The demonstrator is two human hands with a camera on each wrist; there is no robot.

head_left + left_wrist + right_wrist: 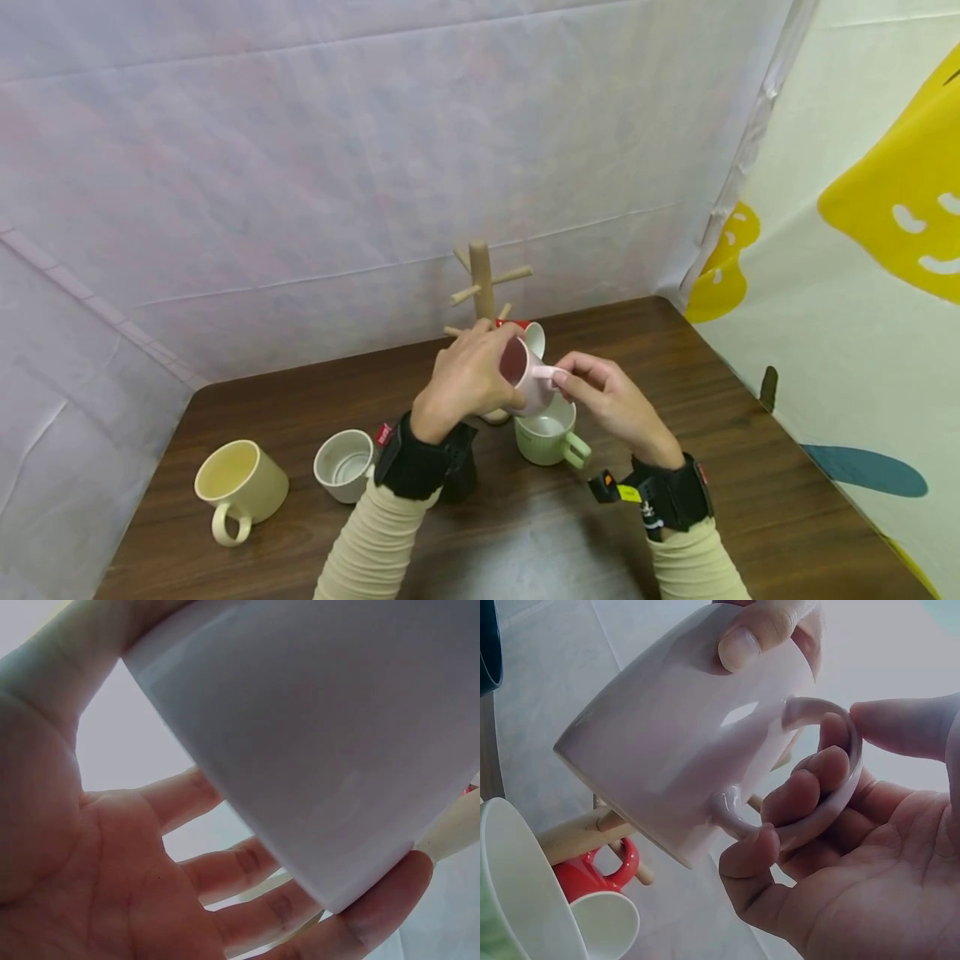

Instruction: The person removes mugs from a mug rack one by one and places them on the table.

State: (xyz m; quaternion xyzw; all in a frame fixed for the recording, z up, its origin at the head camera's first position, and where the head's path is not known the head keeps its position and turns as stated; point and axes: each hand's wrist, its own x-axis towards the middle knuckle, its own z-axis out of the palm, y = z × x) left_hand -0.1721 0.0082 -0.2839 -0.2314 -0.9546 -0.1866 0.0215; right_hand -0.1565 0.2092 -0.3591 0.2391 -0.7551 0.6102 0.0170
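Both hands hold a pale pink mug (534, 392) in the air over the table, its mouth tilted toward the left in the head view. My left hand (471, 375) grips the mug's body, thumb on the near side, fingers round the far side. The left wrist view shows the smooth mug wall (322, 750) against spread, bent fingers (232, 862). With my right hand (618, 408) I hold the mug's handle (851, 776); fingers pass through the loop and the thumb presses its outside. Below the pink mug stands a light green mug (546, 446).
A wooden mug tree (482, 271) stands behind the hands, with a red mug (592, 877) on a lower peg. To the left stand a yellow mug (262, 483) and a whitish mug (337, 479). A dark mug (461, 479) is partly hidden by the left wrist.
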